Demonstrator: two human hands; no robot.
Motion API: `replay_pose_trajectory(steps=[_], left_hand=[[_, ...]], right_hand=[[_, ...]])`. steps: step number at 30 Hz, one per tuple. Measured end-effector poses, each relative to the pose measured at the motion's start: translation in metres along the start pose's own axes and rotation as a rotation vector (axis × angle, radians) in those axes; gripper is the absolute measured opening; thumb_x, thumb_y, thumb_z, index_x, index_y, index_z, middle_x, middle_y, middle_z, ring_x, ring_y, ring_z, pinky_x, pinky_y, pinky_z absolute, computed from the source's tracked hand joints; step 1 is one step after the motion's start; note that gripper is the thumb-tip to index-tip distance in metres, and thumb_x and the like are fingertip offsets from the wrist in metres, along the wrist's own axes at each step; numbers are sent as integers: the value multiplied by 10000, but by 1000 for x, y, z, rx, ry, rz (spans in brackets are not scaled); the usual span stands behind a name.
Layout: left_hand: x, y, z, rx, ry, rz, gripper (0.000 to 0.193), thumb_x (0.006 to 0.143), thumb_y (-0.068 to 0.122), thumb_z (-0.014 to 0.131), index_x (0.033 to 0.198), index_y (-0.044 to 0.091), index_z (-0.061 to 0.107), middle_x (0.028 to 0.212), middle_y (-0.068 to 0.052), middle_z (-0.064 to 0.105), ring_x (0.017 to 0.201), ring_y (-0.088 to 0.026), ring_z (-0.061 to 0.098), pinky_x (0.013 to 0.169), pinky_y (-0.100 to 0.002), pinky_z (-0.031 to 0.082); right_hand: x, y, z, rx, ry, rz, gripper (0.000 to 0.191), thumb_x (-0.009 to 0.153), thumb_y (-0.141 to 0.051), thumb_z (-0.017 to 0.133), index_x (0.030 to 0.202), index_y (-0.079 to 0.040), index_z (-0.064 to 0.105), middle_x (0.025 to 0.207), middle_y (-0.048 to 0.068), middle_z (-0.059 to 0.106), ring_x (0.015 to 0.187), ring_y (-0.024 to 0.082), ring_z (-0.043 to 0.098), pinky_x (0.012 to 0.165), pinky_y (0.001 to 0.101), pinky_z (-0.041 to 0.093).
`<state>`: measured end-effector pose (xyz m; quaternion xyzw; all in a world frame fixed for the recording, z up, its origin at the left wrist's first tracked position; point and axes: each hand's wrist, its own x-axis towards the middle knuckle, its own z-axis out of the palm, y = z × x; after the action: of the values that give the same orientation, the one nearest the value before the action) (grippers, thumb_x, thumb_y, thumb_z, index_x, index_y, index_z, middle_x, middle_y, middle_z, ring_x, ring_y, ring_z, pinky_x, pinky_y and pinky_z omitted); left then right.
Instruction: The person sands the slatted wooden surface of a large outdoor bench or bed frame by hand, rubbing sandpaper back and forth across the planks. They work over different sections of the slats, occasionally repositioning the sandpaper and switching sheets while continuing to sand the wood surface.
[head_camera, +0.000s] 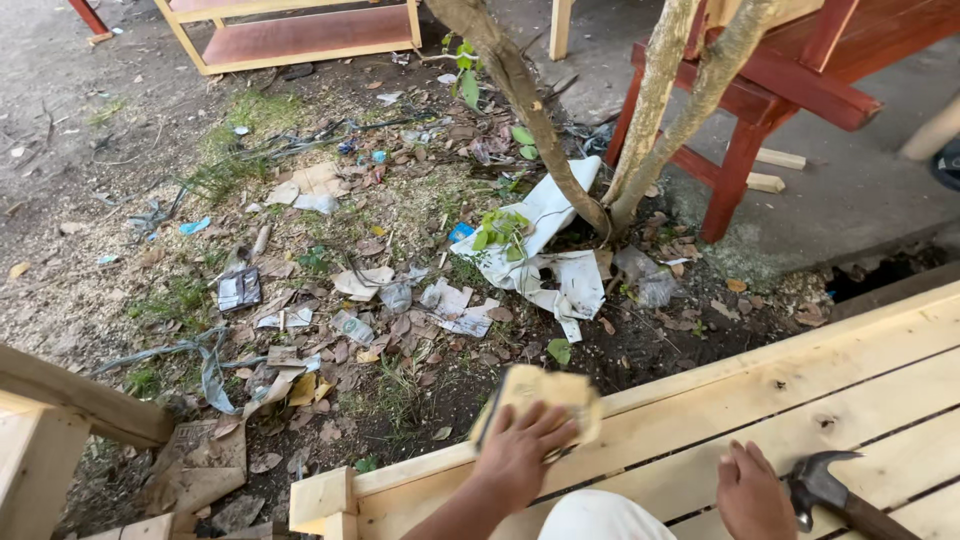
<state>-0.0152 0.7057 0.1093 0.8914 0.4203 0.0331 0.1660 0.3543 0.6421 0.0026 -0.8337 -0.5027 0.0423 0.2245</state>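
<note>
The sheet of sandpaper (545, 398) under the left hand (520, 450) is a dull mustard yellow, slightly blurred. The slatted wooden frame (800, 400) beneath it is pale, creamy pine with faint grain streaks and one small dark knot toward three o'clock. By the right hand (752, 492), the hammer (830, 490) has a dark grey steel head on a brown handle. Up at one o'clock stands a red-painted bench (780, 90); at eleven, a shelf unit (290, 35) with yellow edges and reddish-brown boards. The crumpled paper (540, 250) at the mottled grey-tan tree trunks (650, 110) is white, amid brown leaf litter.
</note>
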Motion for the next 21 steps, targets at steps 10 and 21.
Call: replay_pose_trajectory(steps=[10,21], left_hand=[[-8,18,-11,10,-33,-258,698,943,105,563,1573,317,350,1680,57,244,1554,-239,157,1217,-595,117],[133,96,31,-43,92,-99,617,963,102,538,1543,275,416,1655,46,334,1538,-248,266,1193,-615,217]], right_hand=[[-65,-28,-49,-639,-234,-126,541,953,-490,480,1476,-349,472,1622,-61,315,1533,233,287,1245,503,294],[-66,73,-25,-202,271,-401,488,918,-359,508,1347,-133,568,1492,58,499,1497,428,359,1216,547,325]])
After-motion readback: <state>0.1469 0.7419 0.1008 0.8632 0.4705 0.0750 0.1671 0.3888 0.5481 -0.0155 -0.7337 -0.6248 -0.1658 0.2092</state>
